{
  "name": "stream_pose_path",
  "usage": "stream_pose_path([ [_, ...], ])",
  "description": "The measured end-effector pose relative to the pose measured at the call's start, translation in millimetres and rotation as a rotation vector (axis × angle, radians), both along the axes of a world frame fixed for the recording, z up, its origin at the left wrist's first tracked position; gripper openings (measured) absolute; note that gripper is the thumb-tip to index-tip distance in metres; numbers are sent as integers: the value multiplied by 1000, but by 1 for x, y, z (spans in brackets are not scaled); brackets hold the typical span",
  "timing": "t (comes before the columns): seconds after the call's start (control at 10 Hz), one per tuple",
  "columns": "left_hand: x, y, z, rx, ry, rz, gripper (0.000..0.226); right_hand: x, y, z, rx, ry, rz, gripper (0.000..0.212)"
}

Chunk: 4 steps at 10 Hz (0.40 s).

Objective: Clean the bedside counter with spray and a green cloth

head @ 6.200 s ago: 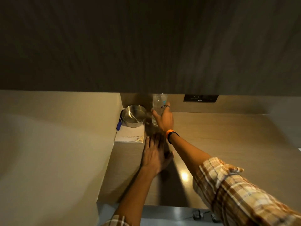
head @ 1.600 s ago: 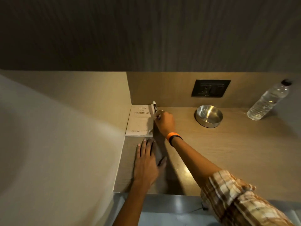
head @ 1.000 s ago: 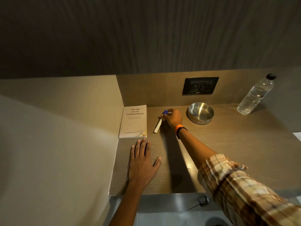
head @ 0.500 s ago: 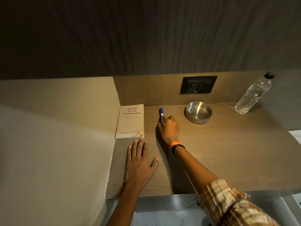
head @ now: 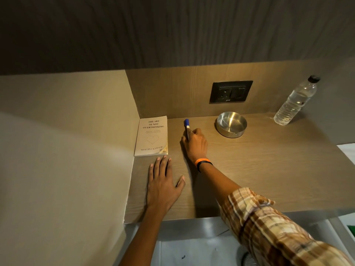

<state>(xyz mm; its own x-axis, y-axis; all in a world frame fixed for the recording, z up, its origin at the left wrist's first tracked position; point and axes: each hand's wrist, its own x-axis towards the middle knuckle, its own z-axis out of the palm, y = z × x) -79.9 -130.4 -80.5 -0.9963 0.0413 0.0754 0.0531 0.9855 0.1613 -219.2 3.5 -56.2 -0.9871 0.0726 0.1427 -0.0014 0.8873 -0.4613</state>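
Note:
The wooden bedside counter (head: pixel 269 169) fills the middle of the view. My left hand (head: pixel 163 185) lies flat on it, palm down with fingers spread, just below a white book (head: pixel 151 136) in the back-left corner. My right hand (head: pixel 195 144) rests on the counter beside the book, its fingers closed around a blue-capped marker (head: pixel 187 125) that lies on the wood and points toward the back wall. A small patch of green (head: pixel 351 229) shows at the lower right edge; I cannot tell what it is. No spray bottle is in view.
A round steel ashtray (head: pixel 231 126) sits right of the marker. A clear water bottle (head: pixel 295 101) stands at the back right. A black wall socket (head: pixel 230 91) is above the ashtray. A beige panel (head: pixel 67 150) walls the left side.
The bottle and ashtray went from the left corner to the right side. The marker came off the book onto the counter and now points toward the back wall. My left hand stayed flat.

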Motion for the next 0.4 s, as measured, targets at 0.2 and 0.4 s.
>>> stream_pose_path([
  [0.2,0,0,0,9,25,-8,79,10,2,1,-80,48,-17,41],
  [0.4,-4,-5,-1,5,15,-15,80,57,30,-9,-18,146,-25,47],
])
